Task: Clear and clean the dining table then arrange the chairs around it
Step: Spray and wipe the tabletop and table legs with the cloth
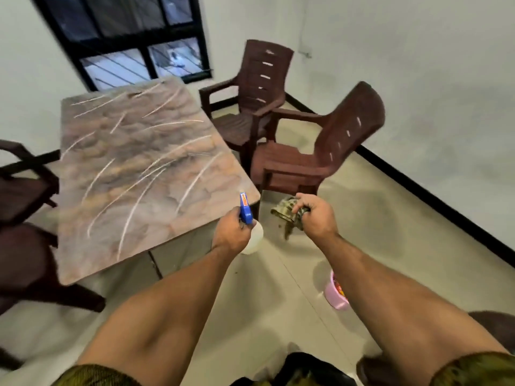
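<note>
The dining table [133, 168] has a brown marbled top with pale streaks and nothing standing on it. My left hand [232, 232] grips a spray bottle [252, 235] with a blue trigger head and white body, its nozzle aimed at the table's near right corner. My right hand [316, 215] holds a crumpled camouflage cloth [284, 211] just beyond that corner, above the floor. Two dark brown plastic chairs [315, 151] [250, 93] stand apart from the table on its right side. More brown chairs [25, 190] sit along its left.
A pink bucket [335, 292] with coloured items inside stands on the tiled floor between my forearms and the right wall. A dark-framed window [131, 37] is behind the table. Part of another dark chair [493, 327] shows at the right edge.
</note>
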